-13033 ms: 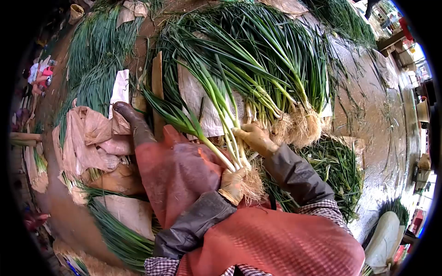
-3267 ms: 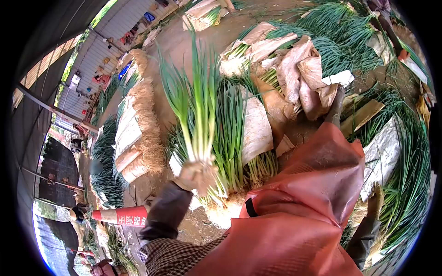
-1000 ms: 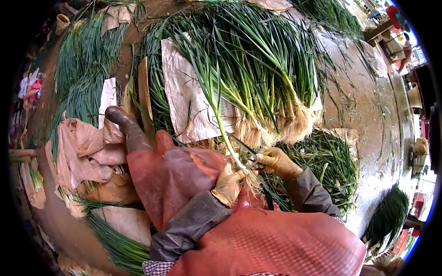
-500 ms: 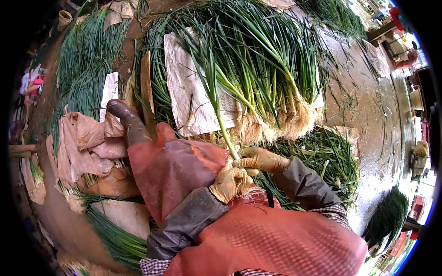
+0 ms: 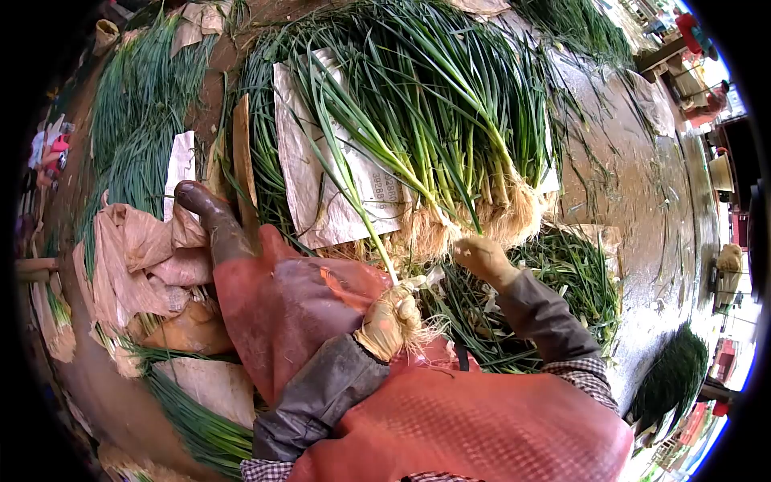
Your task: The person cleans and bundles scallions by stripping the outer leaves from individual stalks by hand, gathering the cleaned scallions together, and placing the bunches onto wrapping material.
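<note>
Gloved in pale yellow, my left hand is closed round the white base of one green onion, its roots sticking out beside the fingers. The stalk slants up and left across a white printed sack. My right hand is apart from it, at the lower edge of a large pile of green onions with bushy roots. Its fingers are curled and face away, so whatever they hold, if anything, is hidden. Loose green leaves lie below that hand.
Pinkish cloth sacking and more onions lie at the left. A wooden board stands near my boot. Wet floor with scattered leaves is at the right, with a dark green bundle lower down.
My right hand has left the onion stalk and moved right and up, towards the pile's roots. My left hand keeps its hold on the onion, which now leans further left.
</note>
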Tool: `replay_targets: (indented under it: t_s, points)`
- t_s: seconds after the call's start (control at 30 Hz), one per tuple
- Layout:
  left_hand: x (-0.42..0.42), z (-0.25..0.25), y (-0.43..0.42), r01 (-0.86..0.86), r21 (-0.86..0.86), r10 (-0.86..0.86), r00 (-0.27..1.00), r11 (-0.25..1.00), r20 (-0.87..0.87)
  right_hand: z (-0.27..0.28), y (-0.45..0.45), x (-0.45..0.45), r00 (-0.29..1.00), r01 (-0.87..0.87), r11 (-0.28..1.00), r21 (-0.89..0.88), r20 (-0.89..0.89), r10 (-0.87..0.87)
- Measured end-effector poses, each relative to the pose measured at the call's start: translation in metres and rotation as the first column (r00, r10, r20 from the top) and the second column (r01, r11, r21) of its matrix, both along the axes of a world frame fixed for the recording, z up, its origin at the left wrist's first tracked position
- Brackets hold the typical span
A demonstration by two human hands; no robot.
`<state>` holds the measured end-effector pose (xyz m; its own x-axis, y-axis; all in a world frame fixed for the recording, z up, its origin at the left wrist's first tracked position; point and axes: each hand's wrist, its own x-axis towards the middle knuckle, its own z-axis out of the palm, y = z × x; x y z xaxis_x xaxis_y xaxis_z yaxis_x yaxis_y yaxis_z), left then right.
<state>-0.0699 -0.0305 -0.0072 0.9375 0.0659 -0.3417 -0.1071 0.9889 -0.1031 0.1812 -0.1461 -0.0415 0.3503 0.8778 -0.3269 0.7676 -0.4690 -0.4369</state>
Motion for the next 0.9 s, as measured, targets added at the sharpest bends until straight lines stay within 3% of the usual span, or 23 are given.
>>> replay_targets:
  t_s: [0.03, 0.07, 0.1, 0.13, 0.17, 0.2, 0.23, 0.3, 0.37, 0.43, 0.47, 0.57, 0.63, 0.7, 0.77, 0.8, 0.83, 0.87, 0.9]
  points:
    - [0.0, 0.001, -0.003, -0.012, -0.007, 0.012, 1.0, 1.0, -0.003, -0.019, 0.038, 0.008, 0.988, 0.04, 0.977, 0.211, 0.138, -0.07]
    - [0.0, 0.004, -0.005, -0.007, 0.105, 0.02, 0.993, 0.994, -0.119, -0.025, 0.076, 0.011, 0.954, 0.056, 0.964, 0.26, 0.27, -0.128]
    - [0.002, 0.009, -0.002, 0.012, 0.223, 0.04, 0.972, 0.975, -0.23, -0.048, 0.093, 0.02, 0.969, 0.033, 0.96, 0.277, 0.226, -0.098]
    - [0.011, 0.028, -0.002, 0.073, 0.346, 0.104, 0.878, 0.935, -0.468, -0.065, 0.098, 0.022, 0.989, 0.012, 0.968, 0.25, 0.139, -0.049]
    - [0.01, 0.02, -0.004, -0.001, 0.375, 0.194, 0.857, 0.927, -0.477, -0.073, 0.106, 0.022, 0.999, -0.011, 0.974, 0.227, 0.051, 0.0]
    - [0.014, 0.014, -0.002, -0.017, 0.414, 0.246, 0.825, 0.91, -0.508, -0.048, 0.114, 0.014, 0.955, 0.151, 0.986, 0.067, -0.267, -0.128]
    - [0.017, 0.011, -0.003, -0.036, 0.443, 0.298, 0.787, 0.896, -0.54, -0.004, 0.113, -0.005, 0.8, 0.241, 0.959, -0.151, -0.528, -0.285]
    - [0.022, 0.007, -0.006, -0.024, 0.475, 0.278, 0.836, 0.88, -0.473, 0.039, 0.094, -0.037, 0.552, 0.395, 0.911, -0.118, -0.762, -0.338]
    - [0.024, 0.01, -0.008, 0.042, 0.45, 0.163, 0.899, 0.892, -0.407, 0.061, 0.086, -0.056, 0.447, 0.45, 0.882, -0.142, -0.819, -0.36]
    - [0.027, 0.004, -0.015, 0.171, 0.582, 0.179, 0.851, 0.795, -0.494, 0.06, 0.073, -0.062, 0.351, 0.47, 0.863, -0.185, -0.858, -0.375]
    - [0.025, 0.002, -0.016, 0.182, 0.583, 0.169, 0.852, 0.792, -0.495, 0.06, 0.067, -0.064, 0.265, 0.474, 0.852, -0.221, -0.887, -0.377]
    - [0.021, 0.003, -0.013, 0.16, 0.509, 0.136, 0.858, 0.846, -0.496, 0.087, 0.03, -0.076, 0.208, 0.502, 0.847, -0.173, -0.927, -0.313]
    - [0.019, 0.009, -0.01, 0.101, 0.434, 0.137, 0.865, 0.895, -0.483, 0.09, -0.018, -0.069, -0.039, 0.476, 0.861, -0.18, -0.982, -0.184]
    - [0.018, 0.015, -0.008, 0.128, 0.435, 0.124, 0.854, 0.891, -0.505, 0.079, -0.078, -0.044, -0.102, 0.497, 0.84, -0.217, -0.976, -0.192]
    - [0.018, 0.017, -0.011, 0.115, 0.565, 0.204, 0.859, 0.817, -0.47, 0.072, -0.135, -0.017, 0.199, 0.393, 0.748, -0.535, -0.745, -0.637]
    - [0.017, 0.018, -0.012, 0.117, 0.568, 0.199, 0.864, 0.815, -0.463, 0.068, -0.156, -0.008, 0.2, 0.403, 0.746, -0.53, -0.745, -0.637]
    - [0.017, 0.02, -0.011, 0.124, 0.521, 0.164, 0.866, 0.844, -0.472, 0.068, -0.167, -0.002, 0.791, -0.023, 0.727, -0.687, -0.457, -0.407]
    - [0.016, 0.021, -0.011, 0.129, 0.471, 0.133, 0.866, 0.873, -0.482, 0.056, -0.17, 0.001, 0.942, -0.173, 0.653, -0.737, -0.318, -0.108]
    - [0.016, 0.022, -0.01, 0.123, 0.472, 0.137, 0.867, 0.873, -0.48, 0.06, -0.146, -0.004, 0.963, -0.08, 0.755, -0.651, -0.246, -0.11]
